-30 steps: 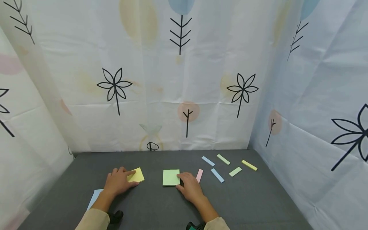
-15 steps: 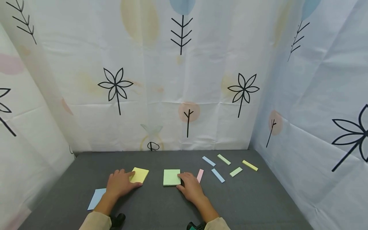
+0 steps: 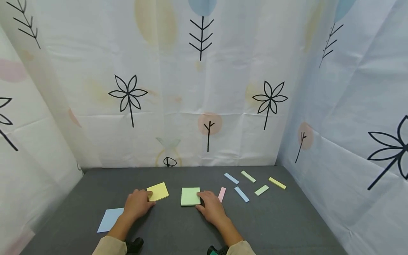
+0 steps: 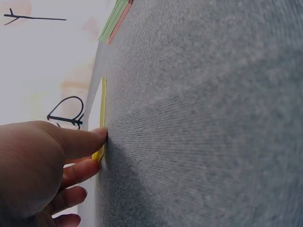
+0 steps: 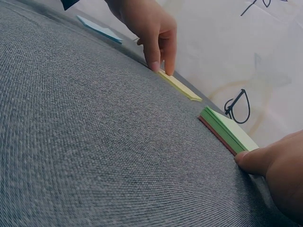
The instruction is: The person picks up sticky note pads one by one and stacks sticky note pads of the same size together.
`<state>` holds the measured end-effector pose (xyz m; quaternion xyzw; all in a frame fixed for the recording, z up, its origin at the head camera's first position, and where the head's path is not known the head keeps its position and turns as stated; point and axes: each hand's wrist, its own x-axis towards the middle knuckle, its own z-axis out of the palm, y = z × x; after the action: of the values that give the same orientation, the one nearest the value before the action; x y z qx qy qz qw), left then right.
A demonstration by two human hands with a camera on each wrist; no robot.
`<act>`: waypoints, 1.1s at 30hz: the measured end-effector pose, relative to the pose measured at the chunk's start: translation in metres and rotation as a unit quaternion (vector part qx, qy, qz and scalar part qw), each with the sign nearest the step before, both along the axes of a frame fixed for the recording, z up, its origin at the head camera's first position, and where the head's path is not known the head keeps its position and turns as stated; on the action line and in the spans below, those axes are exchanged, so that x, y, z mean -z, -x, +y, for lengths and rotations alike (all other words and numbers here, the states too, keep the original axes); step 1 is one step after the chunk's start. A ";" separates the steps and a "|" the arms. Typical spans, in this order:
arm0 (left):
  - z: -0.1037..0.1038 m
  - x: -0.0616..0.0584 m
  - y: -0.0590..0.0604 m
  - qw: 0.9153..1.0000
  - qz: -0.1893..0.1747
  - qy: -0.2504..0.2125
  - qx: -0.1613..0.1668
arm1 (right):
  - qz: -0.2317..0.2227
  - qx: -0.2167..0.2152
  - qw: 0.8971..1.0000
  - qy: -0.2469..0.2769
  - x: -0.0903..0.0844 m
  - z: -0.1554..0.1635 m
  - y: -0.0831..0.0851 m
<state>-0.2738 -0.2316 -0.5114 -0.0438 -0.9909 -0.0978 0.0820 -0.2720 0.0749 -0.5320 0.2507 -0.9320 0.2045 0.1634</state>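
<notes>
Yellow pad (image 3: 160, 191), part-hidden, pinched by the left hand (image 3: 137, 204). Right hand (image 3: 212, 207), cropped in its wrist view, apparently pinching a green stack (image 3: 190, 197). Forearm (image 3: 122, 226) overlaps a blue pad (image 3: 108, 219).

Yellow pad (image 3: 159, 191): left edge partly hidden by left hand (image 3: 137, 204). Green pad (image 3: 190, 197): right edge partly covered by right hand (image 3: 211, 206). Pink strip (image 3: 222, 194): lower end likewise. Blue sheet (image 3: 109, 219): right portion behind left forearm (image 3: 120, 227). Left sleeve (image 3: 110, 245): cropped below.

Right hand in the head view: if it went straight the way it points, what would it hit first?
The green pad, which the right hand touches; beyond, probably the back curtain, though depth is unclear.
</notes>
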 end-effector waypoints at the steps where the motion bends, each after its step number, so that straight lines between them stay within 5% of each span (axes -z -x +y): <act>1: 0.000 -0.001 0.000 1.000 0.001 -0.008 0.002 | 0.001 0.000 1.000 0.000 0.000 0.000 0.000; 11: -0.008 0.008 0.000 0.995 0.077 -0.010 0.061 | 0.021 -0.010 1.000 0.013 0.003 0.001 -0.005; 17: -0.016 0.010 0.006 0.990 0.045 -0.070 0.110 | 0.017 -0.007 1.000 0.019 0.005 0.002 -0.008; 23: -0.017 0.007 0.009 0.990 0.017 -0.088 0.113 | 0.010 -0.004 1.000 0.017 0.003 0.001 -0.006; 33: -0.012 0.004 0.013 0.990 0.060 -0.062 0.113 | 0.001 -0.003 1.000 0.010 -0.003 0.000 -0.004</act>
<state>-0.2867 -0.2433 -0.5159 -0.1565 -0.9647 -0.1648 0.1326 -0.2680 0.0751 -0.5294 0.2522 -0.9289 0.2144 0.1658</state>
